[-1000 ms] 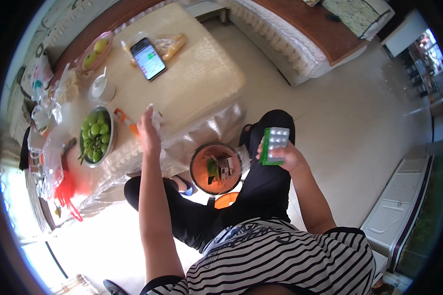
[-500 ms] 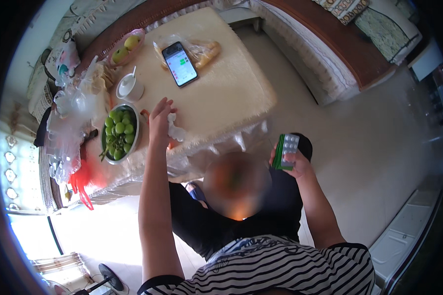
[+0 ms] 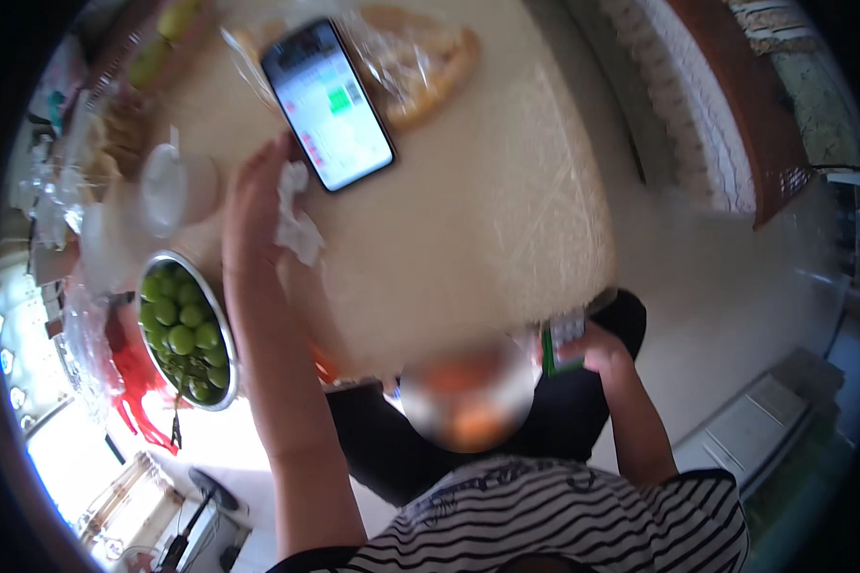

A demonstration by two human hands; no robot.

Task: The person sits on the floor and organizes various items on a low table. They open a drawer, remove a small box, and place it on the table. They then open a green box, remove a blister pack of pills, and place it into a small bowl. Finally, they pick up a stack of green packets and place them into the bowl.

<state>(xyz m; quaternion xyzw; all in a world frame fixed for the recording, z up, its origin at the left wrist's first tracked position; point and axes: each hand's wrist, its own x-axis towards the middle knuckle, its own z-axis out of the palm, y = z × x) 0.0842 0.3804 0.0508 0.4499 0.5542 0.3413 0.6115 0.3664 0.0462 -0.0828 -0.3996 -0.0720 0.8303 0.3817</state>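
Observation:
My left hand [image 3: 254, 196] reaches over the table, smeared by motion, its fingers stretched toward the phone [image 3: 330, 110] with a lit screen. A crumpled white tissue [image 3: 298, 224] lies against that hand's right side; I see no grip on it. Low on the right, beside my knee, my right hand [image 3: 602, 349] is closed around a silver blister pack [image 3: 569, 328] of pills, together with a flat green packet [image 3: 549, 353]. Left of my left forearm stands an oval bowl of green grapes [image 3: 183, 334].
A white lidded cup [image 3: 175, 191] stands behind the grapes. Yellowish food in a clear bag [image 3: 420, 67] lies beside the phone. Pale green fruit [image 3: 177, 19] is at the far left. A red plastic bag [image 3: 136, 382] hangs by the left edge. A blurred patch hides part of my lap.
The view has shifted closer over the table, so the phone and grapes look larger. My left hand's fingers are closer to the phone. My right hand keeps hold of the blister pack and green packet.

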